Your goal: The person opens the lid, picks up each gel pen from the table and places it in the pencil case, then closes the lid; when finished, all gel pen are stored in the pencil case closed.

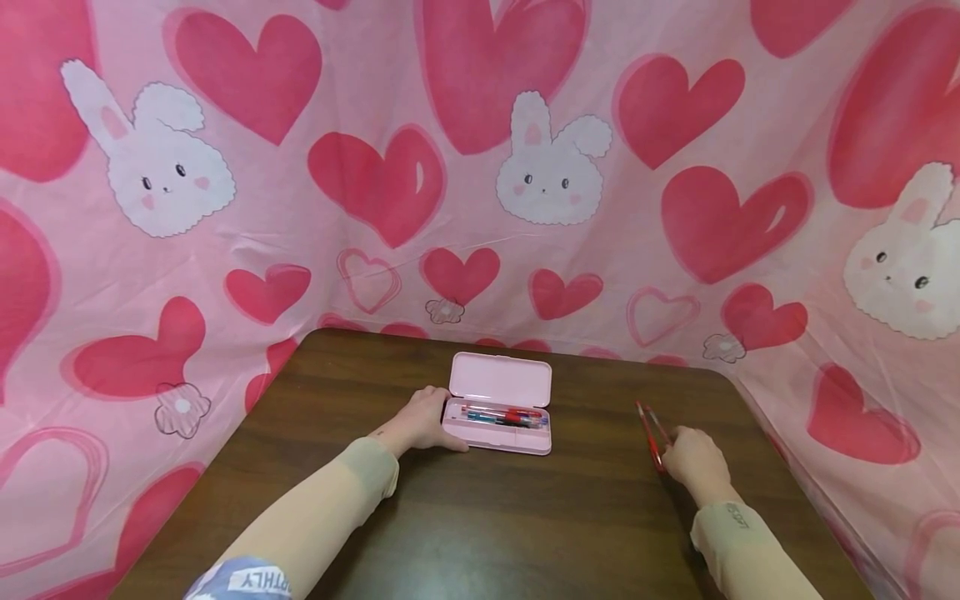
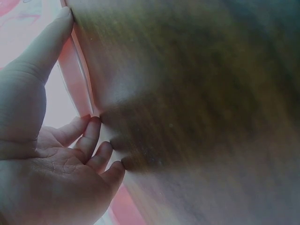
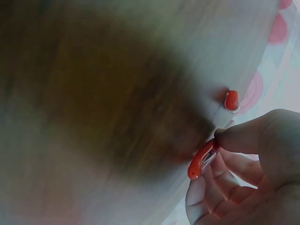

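Observation:
A pink pencil case (image 1: 495, 442) lies with its lid (image 1: 501, 378) raised on the dark wooden table. Several pens (image 1: 504, 417), some red and some blue-green, fill its back compartment. My left hand (image 1: 423, 419) holds the case's left end, thumb along the front edge and fingers at the back corner. Off to the right, my right hand (image 1: 697, 461) pinches a red pen (image 3: 202, 161) near its clip between thumb and fingers. Beside it a second slim pen with a red end (image 3: 232, 101) shows. In the head view the two red pens (image 1: 651, 440) nearly overlap at their far ends.
The brown wooden table (image 1: 570, 517) has rounded far corners. A pink cloth (image 1: 465, 225) with hearts and rabbits hangs behind it and along both sides.

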The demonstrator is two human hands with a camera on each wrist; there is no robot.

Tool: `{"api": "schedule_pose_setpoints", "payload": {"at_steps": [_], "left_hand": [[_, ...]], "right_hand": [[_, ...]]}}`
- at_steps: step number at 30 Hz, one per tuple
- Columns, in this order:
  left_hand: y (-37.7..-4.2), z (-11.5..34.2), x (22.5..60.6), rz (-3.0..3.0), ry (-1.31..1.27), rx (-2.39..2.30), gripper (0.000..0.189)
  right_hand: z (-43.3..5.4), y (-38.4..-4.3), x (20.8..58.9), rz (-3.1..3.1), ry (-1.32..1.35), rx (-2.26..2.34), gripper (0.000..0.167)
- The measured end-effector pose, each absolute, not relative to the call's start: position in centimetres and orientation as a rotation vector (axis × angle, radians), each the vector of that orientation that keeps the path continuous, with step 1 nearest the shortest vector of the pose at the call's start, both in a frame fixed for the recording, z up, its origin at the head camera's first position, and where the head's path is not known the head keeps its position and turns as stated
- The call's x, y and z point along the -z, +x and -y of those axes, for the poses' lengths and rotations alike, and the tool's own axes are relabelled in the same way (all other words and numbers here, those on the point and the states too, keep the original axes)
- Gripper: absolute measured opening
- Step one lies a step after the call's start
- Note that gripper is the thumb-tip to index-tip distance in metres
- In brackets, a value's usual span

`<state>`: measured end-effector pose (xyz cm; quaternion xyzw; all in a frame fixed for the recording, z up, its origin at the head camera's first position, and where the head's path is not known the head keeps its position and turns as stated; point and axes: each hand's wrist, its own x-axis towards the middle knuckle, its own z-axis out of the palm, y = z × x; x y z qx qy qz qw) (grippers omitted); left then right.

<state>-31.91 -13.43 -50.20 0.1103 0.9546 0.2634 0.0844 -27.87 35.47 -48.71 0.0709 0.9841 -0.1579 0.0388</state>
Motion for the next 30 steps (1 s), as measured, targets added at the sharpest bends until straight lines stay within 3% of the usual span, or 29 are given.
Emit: {"api": "schedule_pose_setpoints", "payload": {"at_steps": [12,30], "left_hand": [[-31.8,13.4,50.1,-2.853,0.339,-0.794,0.103],[-31.9,13.4,50.3,-2.849,0.332,-0.787,0.106]], "right_hand": [[-35.5,-28.4,48.6,-3.146,0.155,0.489,0.036],[-31.6,-28.8,48.2,-3.317,-0.045,0.482,0.03]]}}
